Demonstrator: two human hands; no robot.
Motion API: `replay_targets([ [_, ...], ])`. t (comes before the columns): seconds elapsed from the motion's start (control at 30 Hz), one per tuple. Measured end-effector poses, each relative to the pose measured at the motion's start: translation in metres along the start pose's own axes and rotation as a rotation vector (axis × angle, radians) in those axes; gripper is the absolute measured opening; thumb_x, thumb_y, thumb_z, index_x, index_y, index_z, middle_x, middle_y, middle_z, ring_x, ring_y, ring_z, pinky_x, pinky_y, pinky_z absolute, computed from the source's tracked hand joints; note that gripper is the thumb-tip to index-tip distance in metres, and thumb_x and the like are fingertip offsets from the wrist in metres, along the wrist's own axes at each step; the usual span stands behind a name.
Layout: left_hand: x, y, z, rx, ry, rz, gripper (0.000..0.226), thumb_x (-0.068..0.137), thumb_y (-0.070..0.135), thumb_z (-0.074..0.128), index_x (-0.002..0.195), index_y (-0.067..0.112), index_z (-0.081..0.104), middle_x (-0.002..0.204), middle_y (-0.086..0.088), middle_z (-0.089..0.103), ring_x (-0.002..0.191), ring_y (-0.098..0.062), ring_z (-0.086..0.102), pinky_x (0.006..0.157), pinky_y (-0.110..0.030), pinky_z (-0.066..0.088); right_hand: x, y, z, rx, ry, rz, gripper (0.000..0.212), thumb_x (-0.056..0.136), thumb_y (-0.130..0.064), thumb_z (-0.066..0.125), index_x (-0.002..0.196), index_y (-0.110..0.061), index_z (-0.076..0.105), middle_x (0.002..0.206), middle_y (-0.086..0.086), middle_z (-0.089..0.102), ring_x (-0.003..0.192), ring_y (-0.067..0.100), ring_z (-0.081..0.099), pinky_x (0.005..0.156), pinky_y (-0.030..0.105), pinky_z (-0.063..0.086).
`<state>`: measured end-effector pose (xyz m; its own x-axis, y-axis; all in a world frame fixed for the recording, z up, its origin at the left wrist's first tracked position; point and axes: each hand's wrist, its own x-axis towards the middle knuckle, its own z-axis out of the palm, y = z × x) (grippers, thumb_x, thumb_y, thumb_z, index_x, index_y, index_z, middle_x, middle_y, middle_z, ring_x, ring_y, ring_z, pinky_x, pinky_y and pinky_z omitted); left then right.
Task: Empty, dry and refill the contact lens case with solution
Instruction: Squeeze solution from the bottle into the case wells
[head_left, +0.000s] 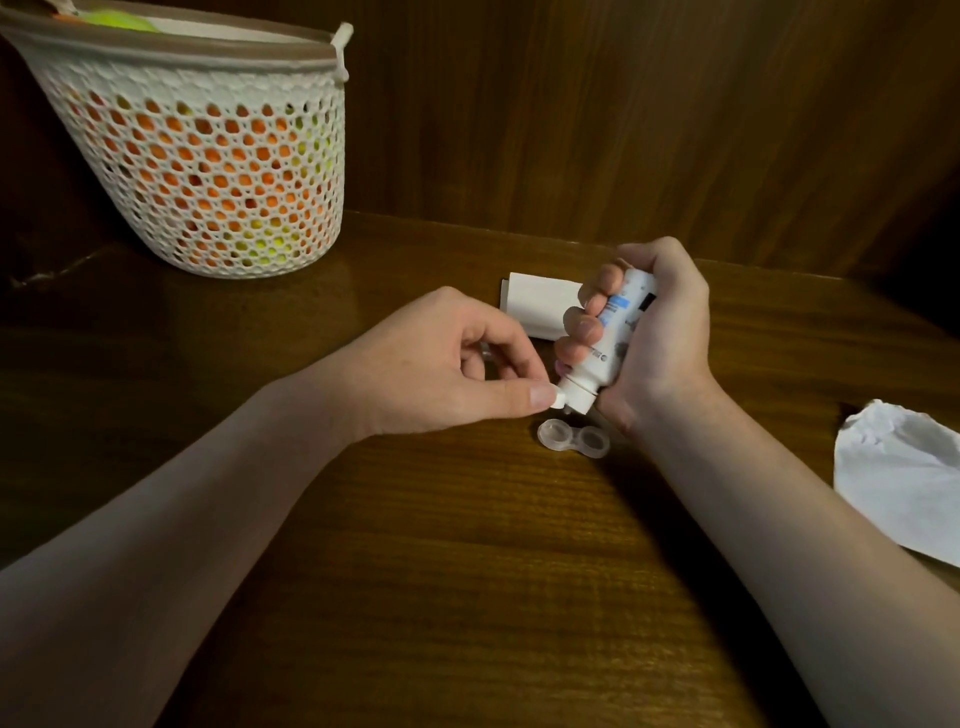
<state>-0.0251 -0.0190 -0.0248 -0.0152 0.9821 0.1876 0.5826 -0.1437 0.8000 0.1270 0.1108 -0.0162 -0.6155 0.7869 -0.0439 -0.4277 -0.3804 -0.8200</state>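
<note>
Our right hand grips the soft, light bottle mid-body, our left hand pinches its cap, at 12 o'clock above the open case.

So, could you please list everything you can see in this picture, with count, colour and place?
Clear plastic contact lens case: one, transparent, both wells uncapped, on the table under the bottle's nozzle.
White solution bottle: one, white with blue label, tipped nozzle-down above the case.
White flip cap: one, at the bottle's nozzle end.
White folded paper: one, behind the hands.
Crumpled white tissue: one, right edge.
White mesh basket: one, back left, orange and yellow-green contents.
Brown wooden table: one, underneath everything.
Left hand: thumb and fingertip pinch the flip cap.
Right hand: grips the bottle.
</note>
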Motion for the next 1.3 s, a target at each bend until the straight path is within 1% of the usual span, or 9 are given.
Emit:
replay_targets([
  [0.1,-0.0012,0.0010,-0.0001,-0.014,-0.018,-0.015,0.012,0.093,0.037,0.081,0.101,0.027,0.083,0.085,-0.005,0.076,0.065,-0.044,0.056,0.057,-0.042,0.041,0.0004,0.0026,0.0003,0.000,-0.001,0.015,0.038,0.093,-0.030,0.055,0.057,-0.019,0.051,0.056,-0.001,0.048,0.043,0.013,0.042,0.047,0.023,0.039],
  [0.17,-0.0021,0.0025,0.0000,-0.023,-0.025,-0.020,0.015,0.092,0.039,0.081,0.101,0.027,0.083,0.087,-0.010,0.076,0.068,-0.048,0.056,0.058,-0.043,0.041,0.0002,0.0027,0.0013,-0.005,-0.001,0.020,0.038,0.093,-0.029,0.054,0.057,-0.018,0.050,0.056,-0.001,0.048,0.042,0.013,0.042,0.046,0.022,0.038],
  [0.3,-0.0019,0.0055,0.0013,-0.020,-0.025,-0.020,0.023,0.087,0.046,0.078,0.099,0.028,0.082,0.088,-0.011,0.076,0.067,-0.045,0.057,0.057,-0.041,0.041,-0.0015,0.0026,0.0021,-0.029,0.000,0.004,0.038,0.094,-0.028,0.052,0.057,-0.018,0.049,0.055,0.000,0.047,0.042,0.014,0.040,0.046,0.023,0.037],
  [0.4,-0.0024,0.0063,0.0017,-0.023,-0.019,-0.021,0.024,0.086,0.047,0.078,0.099,0.028,0.082,0.087,-0.009,0.076,0.064,-0.038,0.056,0.057,-0.040,0.042,-0.0020,0.0034,0.0031,-0.035,-0.004,-0.008,0.038,0.094,-0.027,0.051,0.058,-0.018,0.049,0.056,0.000,0.046,0.042,0.014,0.040,0.046,0.022,0.037],
  [0.53,-0.0028,0.0071,0.0017,-0.028,-0.022,-0.029,0.022,0.088,0.046,0.078,0.099,0.027,0.083,0.086,-0.017,0.075,0.067,-0.049,0.056,0.058,-0.041,0.041,-0.0016,0.0040,0.0038,-0.046,0.005,-0.010,0.039,0.095,-0.027,0.050,0.057,-0.018,0.048,0.055,0.001,0.046,0.042,0.015,0.040,0.047,0.023,0.036],
  [0.67,-0.0026,0.0074,0.0013,-0.038,-0.019,-0.032,0.021,0.089,0.044,0.080,0.099,0.025,0.083,0.083,-0.023,0.073,0.068,-0.052,0.055,0.059,-0.042,0.040,-0.0011,0.0047,0.0043,-0.052,0.009,-0.006,0.040,0.096,-0.026,0.049,0.057,-0.017,0.047,0.055,0.001,0.045,0.041,0.015,0.038,0.046,0.023,0.036],
  [0.8,-0.0014,0.0061,0.0009,-0.029,-0.023,-0.033,0.012,0.094,0.036,0.081,0.099,0.026,0.082,0.085,-0.020,0.074,0.068,-0.052,0.055,0.058,-0.041,0.039,-0.0011,0.0044,0.0045,-0.061,0.009,-0.012,0.041,0.096,-0.026,0.048,0.055,-0.017,0.047,0.055,0.001,0.044,0.041,0.015,0.038,0.046,0.023,0.035],
  [1.03,-0.0019,0.0068,0.0013,-0.036,-0.015,-0.030,0.014,0.093,0.038,0.081,0.099,0.027,0.083,0.082,-0.017,0.073,0.068,-0.051,0.055,0.058,-0.042,0.040,-0.0012,0.0042,0.0038,-0.058,0.003,-0.020,0.040,0.096,-0.026,0.049,0.057,-0.017,0.047,0.054,0.001,0.045,0.041,0.015,0.039,0.047,0.022,0.036],
  [1.3,-0.0022,0.0066,0.0010,-0.042,-0.018,-0.037,0.011,0.094,0.035,0.081,0.099,0.025,0.083,0.084,-0.018,0.074,0.069,-0.052,0.055,0.059,-0.042,0.040,-0.0011,0.0046,0.0037,-0.056,0.006,-0.030,0.040,0.095,-0.026,0.049,0.057,-0.017,0.047,0.055,0.001,0.045,0.041,0.015,0.039,0.046,0.022,0.037],
])
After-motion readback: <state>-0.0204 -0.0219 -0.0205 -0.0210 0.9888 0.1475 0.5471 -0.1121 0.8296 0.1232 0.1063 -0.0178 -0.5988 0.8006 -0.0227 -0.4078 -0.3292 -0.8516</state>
